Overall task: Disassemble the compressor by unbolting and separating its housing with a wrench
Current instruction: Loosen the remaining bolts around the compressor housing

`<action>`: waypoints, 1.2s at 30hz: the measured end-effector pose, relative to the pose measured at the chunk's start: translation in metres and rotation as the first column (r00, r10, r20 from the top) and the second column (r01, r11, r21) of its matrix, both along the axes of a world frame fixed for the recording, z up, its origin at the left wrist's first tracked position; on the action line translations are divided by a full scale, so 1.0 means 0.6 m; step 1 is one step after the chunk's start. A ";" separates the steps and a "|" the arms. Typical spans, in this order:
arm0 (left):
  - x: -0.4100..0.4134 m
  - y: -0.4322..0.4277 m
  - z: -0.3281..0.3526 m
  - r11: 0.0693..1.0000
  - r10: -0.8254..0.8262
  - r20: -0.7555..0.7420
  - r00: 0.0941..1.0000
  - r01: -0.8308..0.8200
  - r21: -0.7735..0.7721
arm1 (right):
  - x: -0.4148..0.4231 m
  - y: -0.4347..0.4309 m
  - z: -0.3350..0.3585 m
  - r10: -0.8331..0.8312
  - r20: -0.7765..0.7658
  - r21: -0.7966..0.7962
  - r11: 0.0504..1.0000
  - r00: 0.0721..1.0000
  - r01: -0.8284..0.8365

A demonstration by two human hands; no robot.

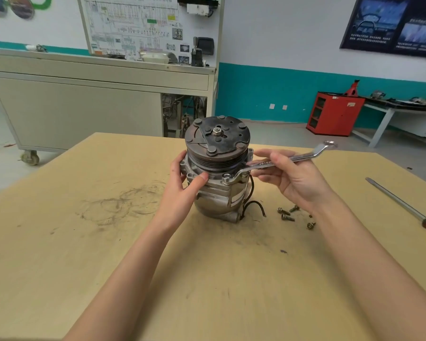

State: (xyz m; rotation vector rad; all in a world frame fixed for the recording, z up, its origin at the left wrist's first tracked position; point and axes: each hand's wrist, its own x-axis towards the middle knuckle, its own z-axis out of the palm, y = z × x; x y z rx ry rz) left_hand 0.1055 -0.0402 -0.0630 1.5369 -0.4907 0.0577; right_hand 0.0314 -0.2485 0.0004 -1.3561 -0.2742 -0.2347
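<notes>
The compressor point(218, 168) is standing pulley-up mid-table point(59, 242) — the left hand point(182, 188) is gripping its flange, likely bracing it against twist. The right hand point(288, 175) is pinching the wrench point(280, 162), its ring end seated over a housing bolt point(226, 178); removed bolts point(287, 214) are lying nearby.

I'm looking into an automotive training workshop: a wiring-diagram teaching board point(133, 23) stands on a wheeled cabinet point(84, 114), a red tool cabinet point(335, 114) and a jack stand point(353, 87) sit by the teal-banded wall point(256, 89), and my grease-smudged counter point(84, 242) carries a compressor point(217, 193), loose bolts point(287, 218) and a screwdriver point(403, 205).
</notes>
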 end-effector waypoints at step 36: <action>0.011 -0.003 -0.010 1.000 0.012 0.028 1.000 -0.012 -0.015 | -0.002 0.008 0.032 -0.097 0.083 -0.291 0.950 0.992 0.117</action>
